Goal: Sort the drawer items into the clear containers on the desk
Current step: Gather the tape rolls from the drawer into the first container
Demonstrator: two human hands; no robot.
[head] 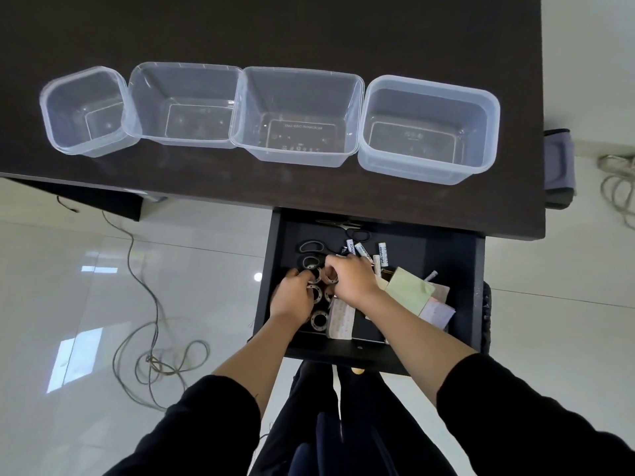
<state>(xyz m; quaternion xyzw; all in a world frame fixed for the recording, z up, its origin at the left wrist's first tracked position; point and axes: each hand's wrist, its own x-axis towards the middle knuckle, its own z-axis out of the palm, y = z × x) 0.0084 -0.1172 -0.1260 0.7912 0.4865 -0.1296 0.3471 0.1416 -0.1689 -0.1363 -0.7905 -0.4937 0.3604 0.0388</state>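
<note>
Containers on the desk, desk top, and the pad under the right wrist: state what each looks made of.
Four containers: thin clear plastic, glossy; the desk shows through the walls and the rims catch light. Desk top: dark brown board with a matte finish, probably laminate or veneer; no grain is readable. Green pad: paper, matte, likely sticky notes, one corner curling up.

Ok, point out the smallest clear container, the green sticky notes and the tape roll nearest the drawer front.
smallest clear container (51, 108): head view, left wall.
green sticky notes (407, 290): head view, top sheet's middle.
tape roll (320, 319): head view, its ring.
</note>
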